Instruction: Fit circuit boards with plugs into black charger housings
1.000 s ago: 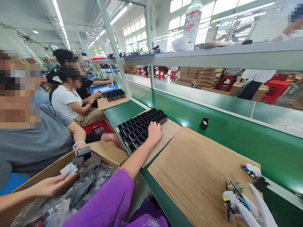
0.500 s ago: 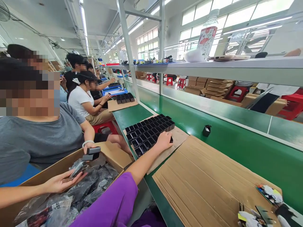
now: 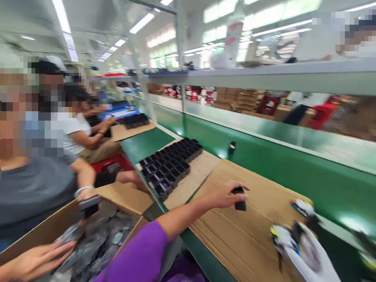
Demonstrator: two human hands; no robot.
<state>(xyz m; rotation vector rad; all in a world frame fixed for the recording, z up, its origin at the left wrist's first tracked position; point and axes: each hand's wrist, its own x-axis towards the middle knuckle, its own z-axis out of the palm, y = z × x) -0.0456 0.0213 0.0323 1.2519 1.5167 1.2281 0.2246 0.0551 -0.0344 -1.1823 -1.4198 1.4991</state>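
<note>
My left hand [image 3: 227, 194], on a purple-sleeved arm, holds a small black box [image 3: 240, 199] just above the cardboard sheet [image 3: 249, 235] in front of me. Left of it, a grid of several open black boxes [image 3: 170, 164] sits on another cardboard piece. My right hand [image 3: 308, 256], in a white glove at the lower right, is closed on a blurred bundle of small colourful parts [image 3: 283, 235].
A green conveyor belt [image 3: 264, 164] runs behind the cardboard, with one small black part [image 3: 232, 147] on it. More colourful parts [image 3: 304, 207] lie at the sheet's right corner. A co-worker's hands work over a carton of plastic bags [image 3: 96, 243] at left. A shelf [image 3: 264, 74] hangs overhead.
My left hand has left the grid of boxes and moved right over the cardboard sheet, now holding one black box. The view has swung and blurred; the black part on the belt sits further left.
</note>
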